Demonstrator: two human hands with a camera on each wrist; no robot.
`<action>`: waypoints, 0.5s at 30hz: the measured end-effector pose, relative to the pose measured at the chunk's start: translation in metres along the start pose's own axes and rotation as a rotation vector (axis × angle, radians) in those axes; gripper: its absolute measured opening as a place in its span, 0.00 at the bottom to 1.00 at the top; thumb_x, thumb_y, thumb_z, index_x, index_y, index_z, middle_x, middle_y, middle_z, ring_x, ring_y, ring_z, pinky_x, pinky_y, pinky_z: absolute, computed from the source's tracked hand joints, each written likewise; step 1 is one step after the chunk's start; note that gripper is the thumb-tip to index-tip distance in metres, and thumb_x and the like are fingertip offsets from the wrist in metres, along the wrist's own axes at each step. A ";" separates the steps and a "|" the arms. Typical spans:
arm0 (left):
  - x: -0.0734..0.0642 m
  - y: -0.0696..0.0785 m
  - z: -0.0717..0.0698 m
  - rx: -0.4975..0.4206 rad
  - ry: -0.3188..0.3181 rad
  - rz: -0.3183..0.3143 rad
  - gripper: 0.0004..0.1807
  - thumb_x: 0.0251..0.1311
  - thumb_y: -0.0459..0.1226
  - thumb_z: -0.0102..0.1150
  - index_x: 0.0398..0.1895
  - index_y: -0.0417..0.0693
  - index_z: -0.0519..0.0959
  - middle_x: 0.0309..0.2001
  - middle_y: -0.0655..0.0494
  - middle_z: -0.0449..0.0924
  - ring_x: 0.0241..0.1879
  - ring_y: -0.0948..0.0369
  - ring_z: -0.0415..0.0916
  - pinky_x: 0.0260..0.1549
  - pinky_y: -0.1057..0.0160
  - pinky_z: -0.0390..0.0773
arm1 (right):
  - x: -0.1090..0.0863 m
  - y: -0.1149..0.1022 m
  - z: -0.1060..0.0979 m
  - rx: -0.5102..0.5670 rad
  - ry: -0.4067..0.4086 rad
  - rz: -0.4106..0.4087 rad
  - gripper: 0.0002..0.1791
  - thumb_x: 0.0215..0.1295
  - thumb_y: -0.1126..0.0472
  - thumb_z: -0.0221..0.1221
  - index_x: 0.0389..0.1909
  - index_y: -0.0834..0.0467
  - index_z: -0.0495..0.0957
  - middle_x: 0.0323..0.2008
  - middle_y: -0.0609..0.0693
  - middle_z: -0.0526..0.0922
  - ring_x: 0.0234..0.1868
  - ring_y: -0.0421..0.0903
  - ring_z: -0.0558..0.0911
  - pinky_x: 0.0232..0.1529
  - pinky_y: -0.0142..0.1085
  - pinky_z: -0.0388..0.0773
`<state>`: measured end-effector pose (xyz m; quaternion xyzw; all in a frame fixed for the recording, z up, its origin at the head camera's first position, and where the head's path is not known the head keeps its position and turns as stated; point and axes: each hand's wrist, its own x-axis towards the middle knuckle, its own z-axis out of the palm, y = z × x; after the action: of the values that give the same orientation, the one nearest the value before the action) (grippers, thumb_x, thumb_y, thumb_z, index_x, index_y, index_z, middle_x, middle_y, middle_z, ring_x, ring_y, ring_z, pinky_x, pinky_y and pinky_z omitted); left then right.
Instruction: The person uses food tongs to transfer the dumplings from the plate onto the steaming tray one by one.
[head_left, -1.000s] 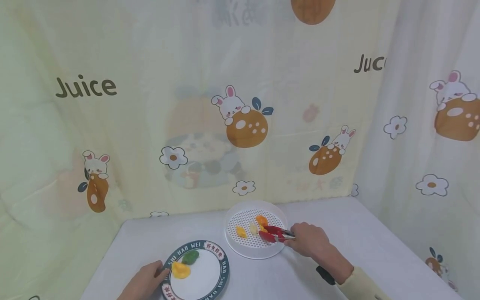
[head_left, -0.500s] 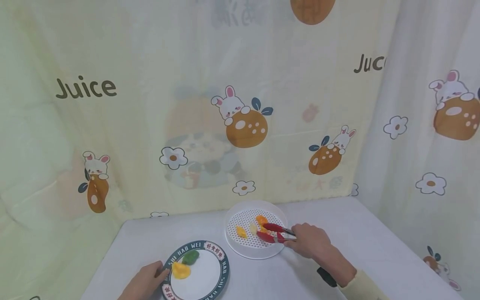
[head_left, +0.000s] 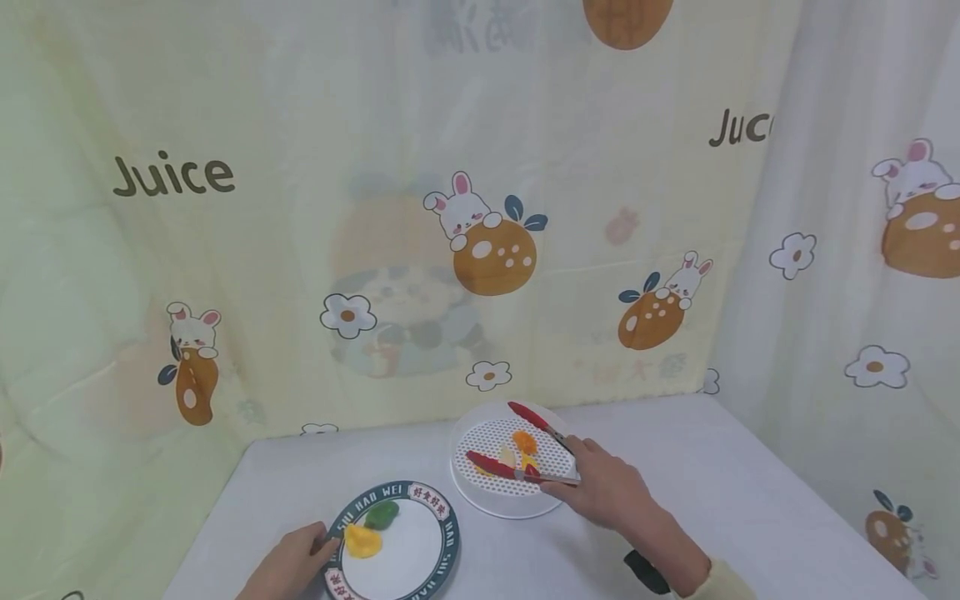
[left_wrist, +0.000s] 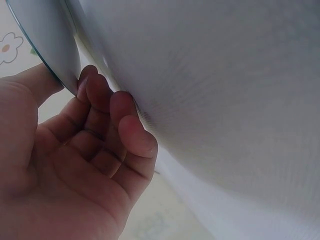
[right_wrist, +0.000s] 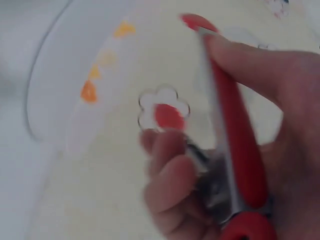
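My right hand (head_left: 600, 487) grips metal tongs (head_left: 491, 465) with red tips and red handle grips. The tongs' arms are spread wide over a white round steamer tray (head_left: 516, 507) with a perforated floor. On that floor lie an orange piece (head_left: 524, 442), a cream piece (head_left: 507, 456) and yellow pieces (head_left: 529, 461), dumpling-like in shape; one is partly covered by the lower tip. My left hand (head_left: 288, 562) holds the left rim of a plate (head_left: 408, 554), thumb on top and fingers curled below in the left wrist view. A yellow dumpling-like piece (head_left: 363, 542) and a green one (head_left: 382, 514) lie on the plate.
The white tabletop (head_left: 570, 550) carries the plate at front left and the tray behind it to the right. A printed curtain (head_left: 405, 250) hangs close behind the table and along its right side. A dark band (head_left: 647, 572) sits at my right wrist.
The tongs have gone from nearly together to wide apart, one tip moving back and the other left. My right hand shifts slightly left. The left hand and plate stay put.
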<state>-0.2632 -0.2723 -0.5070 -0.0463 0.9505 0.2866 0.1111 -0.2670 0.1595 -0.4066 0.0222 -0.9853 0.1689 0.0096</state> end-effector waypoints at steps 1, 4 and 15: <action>0.000 0.000 0.000 0.003 0.000 -0.002 0.16 0.70 0.48 0.58 0.32 0.45 0.75 0.26 0.54 0.74 0.29 0.60 0.70 0.30 0.62 0.70 | -0.001 -0.004 0.004 0.027 0.001 0.000 0.53 0.51 0.29 0.68 0.71 0.57 0.67 0.63 0.61 0.76 0.54 0.57 0.80 0.50 0.54 0.82; 0.000 -0.001 -0.001 0.008 0.002 -0.008 0.16 0.70 0.48 0.58 0.32 0.45 0.75 0.26 0.54 0.74 0.29 0.60 0.69 0.30 0.62 0.69 | -0.005 -0.018 0.017 0.110 0.004 -0.011 0.53 0.50 0.28 0.67 0.73 0.53 0.65 0.63 0.57 0.76 0.53 0.53 0.78 0.50 0.51 0.82; 0.000 0.000 0.000 -0.003 0.000 -0.015 0.16 0.70 0.48 0.58 0.31 0.45 0.75 0.26 0.54 0.73 0.29 0.60 0.69 0.30 0.62 0.68 | -0.013 -0.056 0.061 0.233 -0.043 -0.134 0.53 0.52 0.27 0.66 0.73 0.52 0.63 0.57 0.52 0.79 0.46 0.47 0.78 0.44 0.46 0.83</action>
<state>-0.2632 -0.2724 -0.5064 -0.0535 0.9496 0.2874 0.1131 -0.2518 0.0868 -0.4459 0.0926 -0.9553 0.2808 -0.0028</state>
